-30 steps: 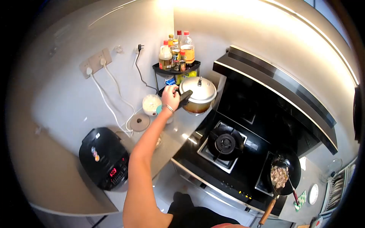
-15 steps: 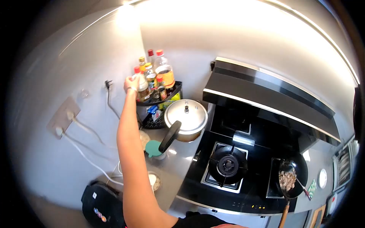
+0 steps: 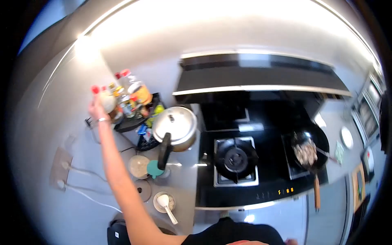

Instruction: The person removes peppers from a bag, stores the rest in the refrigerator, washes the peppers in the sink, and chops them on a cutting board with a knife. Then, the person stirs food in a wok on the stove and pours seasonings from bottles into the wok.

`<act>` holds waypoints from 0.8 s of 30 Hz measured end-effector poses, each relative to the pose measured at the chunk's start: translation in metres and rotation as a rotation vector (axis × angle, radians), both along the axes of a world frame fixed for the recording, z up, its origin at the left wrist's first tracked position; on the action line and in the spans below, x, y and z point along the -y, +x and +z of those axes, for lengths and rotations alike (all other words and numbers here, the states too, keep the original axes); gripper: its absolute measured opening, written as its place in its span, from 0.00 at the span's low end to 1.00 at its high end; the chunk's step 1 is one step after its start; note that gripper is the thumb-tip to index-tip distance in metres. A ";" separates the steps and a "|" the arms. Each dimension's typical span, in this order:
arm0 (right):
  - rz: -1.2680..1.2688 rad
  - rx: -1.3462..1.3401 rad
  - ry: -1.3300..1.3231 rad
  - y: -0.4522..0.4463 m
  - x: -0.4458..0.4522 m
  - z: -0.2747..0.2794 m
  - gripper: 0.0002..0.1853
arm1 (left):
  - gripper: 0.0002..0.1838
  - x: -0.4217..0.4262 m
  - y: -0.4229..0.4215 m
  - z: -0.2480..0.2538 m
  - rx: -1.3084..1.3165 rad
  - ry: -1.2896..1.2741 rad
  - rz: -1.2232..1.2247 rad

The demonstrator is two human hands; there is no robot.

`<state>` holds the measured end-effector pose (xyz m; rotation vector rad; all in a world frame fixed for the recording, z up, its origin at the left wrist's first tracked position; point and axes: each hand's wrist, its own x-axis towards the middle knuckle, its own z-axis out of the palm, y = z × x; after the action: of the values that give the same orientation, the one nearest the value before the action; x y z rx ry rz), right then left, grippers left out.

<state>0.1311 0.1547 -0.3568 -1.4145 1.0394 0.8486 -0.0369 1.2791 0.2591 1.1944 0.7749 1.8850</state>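
My left hand [image 3: 97, 109] is closed around a red-capped bottle [image 3: 107, 102] with a pale body, at the left end of the black corner rack [image 3: 130, 123]. Motion blurs the bottle, and its label cannot be read. Beside it on the rack stand several other bottles, among them a large red-capped one [image 3: 142, 93] with an orange label. At the bottom edge, a small blurred bit of my right hand [image 3: 291, 241] shows; its fingers are out of sight.
A lidded pressure cooker [image 3: 175, 124] stands by the rack, its black handle toward me. Nearer are a green-lidded container [image 3: 155, 168] and a bowl with a white spoon [image 3: 163, 201]. Right of the bare burner [image 3: 235, 160], a wok [image 3: 320, 141] holds meat and a ladle.
My view has swung left and the scene shifted. My left hand has drawn the red-capped bottle up and left, a little apart from the others. Part of my right hand has appeared at the bottom.
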 end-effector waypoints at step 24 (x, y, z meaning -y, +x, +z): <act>0.493 1.158 0.340 0.147 -0.071 0.413 0.10 | 0.03 0.640 0.193 -0.142 -0.096 -0.093 -1.292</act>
<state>0.2783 0.2261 0.0560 -1.5258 -0.3266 0.3598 0.1565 0.6389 0.1170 1.2475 0.0205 0.7102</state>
